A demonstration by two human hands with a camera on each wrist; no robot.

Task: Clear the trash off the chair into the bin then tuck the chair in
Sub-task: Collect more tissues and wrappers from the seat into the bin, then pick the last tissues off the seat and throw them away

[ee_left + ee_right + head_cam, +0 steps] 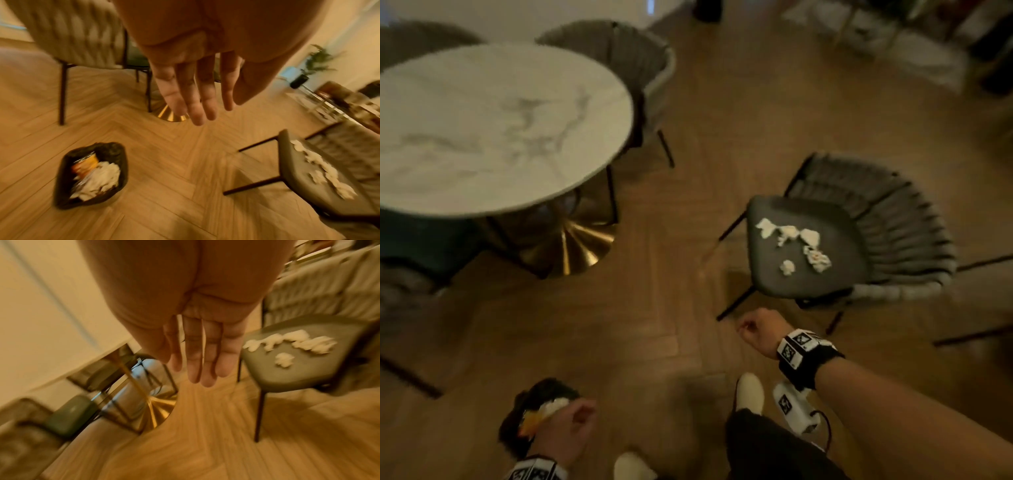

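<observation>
Trash lay on the chair seat, bin near left. Both hands, left and right, hung empty, fingers loose. Clearing seemed unfinished; next, a reach to pinch scraps.

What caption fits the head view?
Empty hands approach crumpled white paper scraps on pulled-out dark grey chair beside round marble table.

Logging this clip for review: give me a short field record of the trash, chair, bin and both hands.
trash: white crumpled paper scraps lying on the chair seat
chair: pulled away from the round table
bin: on the floor, already holding paper and an orange wrapper
left hand: empty, fingers straight, above the bin
right hand: empty, near the chair's front edge
</observation>
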